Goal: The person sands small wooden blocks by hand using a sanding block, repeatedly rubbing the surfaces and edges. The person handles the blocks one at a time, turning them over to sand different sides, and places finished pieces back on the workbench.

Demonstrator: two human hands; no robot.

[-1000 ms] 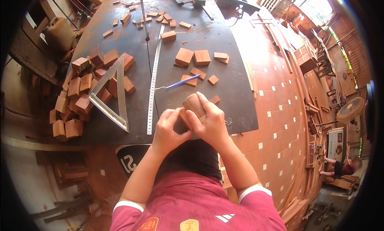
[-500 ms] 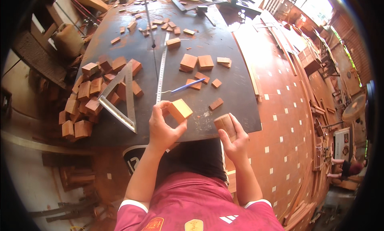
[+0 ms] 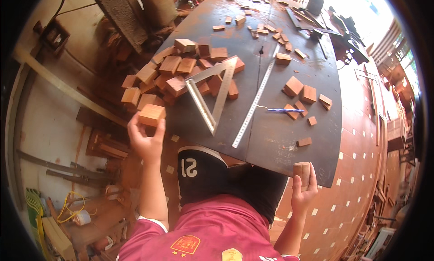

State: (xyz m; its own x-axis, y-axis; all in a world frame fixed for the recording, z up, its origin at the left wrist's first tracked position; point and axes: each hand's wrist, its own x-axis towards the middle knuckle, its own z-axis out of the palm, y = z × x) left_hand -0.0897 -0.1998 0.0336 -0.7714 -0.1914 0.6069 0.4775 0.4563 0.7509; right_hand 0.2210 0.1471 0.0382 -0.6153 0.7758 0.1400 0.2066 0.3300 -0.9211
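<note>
two hands have parted: the left hand [image 3: 145, 141] now pinches a wooden block [image 3: 151, 114] beside the block pile [image 3: 181, 71] left of the steel ruler [image 3: 256, 98]; the right hand [image 3: 303, 191] grips a rounded wood piece [image 3: 301, 173] off the dark table [image 3: 289, 139] edge.

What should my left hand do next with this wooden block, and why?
Probably set it on the pile. Your left hand holds the wooden block in the air right beside the heap of similar blocks at the table's left edge, while your right hand grips a separate wood piece.
</note>
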